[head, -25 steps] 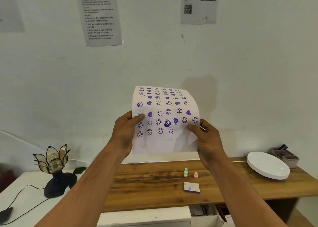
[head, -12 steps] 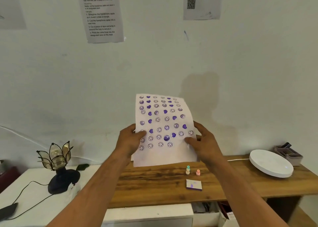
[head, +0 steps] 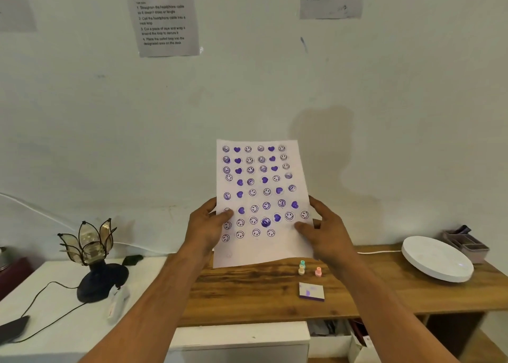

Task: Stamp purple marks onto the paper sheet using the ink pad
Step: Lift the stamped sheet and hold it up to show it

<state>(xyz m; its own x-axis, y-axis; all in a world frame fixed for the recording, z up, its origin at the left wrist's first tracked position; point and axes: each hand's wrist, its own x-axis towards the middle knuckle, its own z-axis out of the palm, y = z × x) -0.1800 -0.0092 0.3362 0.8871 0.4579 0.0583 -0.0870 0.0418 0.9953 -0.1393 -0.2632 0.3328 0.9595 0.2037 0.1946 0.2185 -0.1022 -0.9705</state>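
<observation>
Stamped paper sheet held upright above the wooden bench.
The left hand and right hand pinch its lower edges; below the sheet stand 3 stamps, the ink pad just nearer.

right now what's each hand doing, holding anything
Left hand: closed on the left edge of the paper, held upright.
Right hand: closed on the paper's right edge.
</observation>
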